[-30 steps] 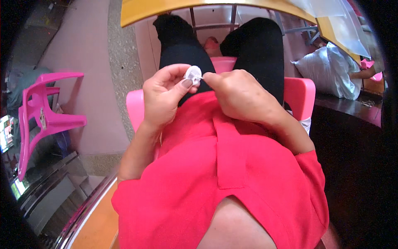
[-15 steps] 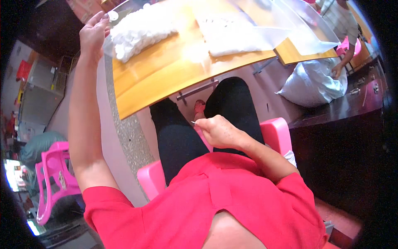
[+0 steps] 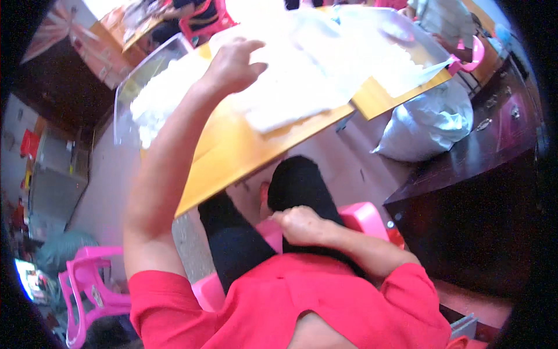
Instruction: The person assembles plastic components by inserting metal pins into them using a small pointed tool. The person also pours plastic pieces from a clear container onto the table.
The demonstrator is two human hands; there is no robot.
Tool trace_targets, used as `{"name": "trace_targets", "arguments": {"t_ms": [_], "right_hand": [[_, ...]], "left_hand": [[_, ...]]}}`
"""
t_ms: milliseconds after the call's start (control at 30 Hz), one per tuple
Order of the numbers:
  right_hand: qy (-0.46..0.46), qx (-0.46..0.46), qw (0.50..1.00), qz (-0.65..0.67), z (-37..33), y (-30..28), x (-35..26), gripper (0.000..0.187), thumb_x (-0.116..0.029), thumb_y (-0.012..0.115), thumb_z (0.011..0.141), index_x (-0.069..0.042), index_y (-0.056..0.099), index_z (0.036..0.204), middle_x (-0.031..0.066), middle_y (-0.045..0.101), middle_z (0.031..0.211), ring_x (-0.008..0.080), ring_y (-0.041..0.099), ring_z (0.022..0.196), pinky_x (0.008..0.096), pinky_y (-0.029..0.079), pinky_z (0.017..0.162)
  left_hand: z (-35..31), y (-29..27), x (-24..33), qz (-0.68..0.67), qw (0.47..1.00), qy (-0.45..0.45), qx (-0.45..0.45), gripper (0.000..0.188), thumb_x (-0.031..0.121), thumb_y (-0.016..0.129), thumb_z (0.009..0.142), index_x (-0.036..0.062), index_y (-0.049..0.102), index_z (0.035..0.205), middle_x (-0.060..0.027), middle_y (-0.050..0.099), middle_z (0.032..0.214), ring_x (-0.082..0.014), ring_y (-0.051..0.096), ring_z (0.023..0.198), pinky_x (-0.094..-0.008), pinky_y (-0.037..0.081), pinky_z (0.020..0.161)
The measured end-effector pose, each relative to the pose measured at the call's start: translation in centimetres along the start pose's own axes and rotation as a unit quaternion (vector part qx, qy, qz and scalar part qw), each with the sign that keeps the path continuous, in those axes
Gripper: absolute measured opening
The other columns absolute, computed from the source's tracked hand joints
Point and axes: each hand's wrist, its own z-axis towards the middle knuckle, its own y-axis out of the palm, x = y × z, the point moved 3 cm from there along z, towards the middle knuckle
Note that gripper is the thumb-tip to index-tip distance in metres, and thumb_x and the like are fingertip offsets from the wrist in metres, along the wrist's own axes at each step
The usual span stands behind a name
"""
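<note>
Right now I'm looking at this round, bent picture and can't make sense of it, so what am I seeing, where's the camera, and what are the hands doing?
There is no machine here. The picture comes from a wide fisheye camera worn on a person's head, looking down, so straight edges curve near the rim. The red short-sleeved shirt at the bottom is the wearer's own, and they sit on a pink plastic chair.

The left hand is raised over the orange-brown wooden table, above a heap of small white pieces in clear plastic sheeting. Whether it holds anything is hidden.

The right hand rests closed on the lap, against the black trousers; anything pinched in it is too small to tell.

More white material under clear plastic lies on the table, and a full white sack sits on the floor beyond it.
</note>
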Motion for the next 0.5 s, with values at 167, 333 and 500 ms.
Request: {"name": "trace_targets", "arguments": {"t_ms": [167,333,500], "right_hand": [[-0.007,0.027,0.999,0.025,0.4,-1.7,-0.3,0.017,-0.008,0.053,0.077,0.001,0.059,0.090,0.0213,0.065,0.075,0.0363,0.066,0.071,0.0472,0.053,0.060],[-0.020,0.047,0.998,0.025,-0.4,-2.3,-0.2,0.024,-0.008,0.057,0.077,0.003,0.057,0.099,0.0215,0.064,0.075,0.0364,0.065,0.071,0.0461,0.052,0.060],[-0.027,0.372,0.917,0.144,-1.8,-9.5,-1.9,0.039,-0.007,0.061,0.079,0.003,0.052,0.115,0.0180,0.058,0.072,0.0338,0.061,0.065,0.0432,0.049,0.057]], "left_hand": [[-1.8,2.0,-9.9,0.086,0.973,-0.215,0.014,0.062,0.019,0.070,0.072,-0.0057,0.051,0.125,-0.0274,0.055,0.121,-0.0376,0.052,0.115,-0.0406,0.040,0.100],[-2.6,3.3,-7.5,-0.311,0.876,-0.365,0.056,0.072,-0.007,0.055,0.068,-0.0063,0.035,0.138,-0.0246,0.056,0.118,-0.0268,0.060,0.099,-0.0303,0.049,0.082],[-4.7,3.7,-7.2,-0.415,0.819,-0.388,0.080,0.075,-0.011,0.048,0.065,-0.0065,0.035,0.138,-0.0162,0.059,0.097,-0.0169,0.055,0.068,-0.0277,0.046,0.059]]}}
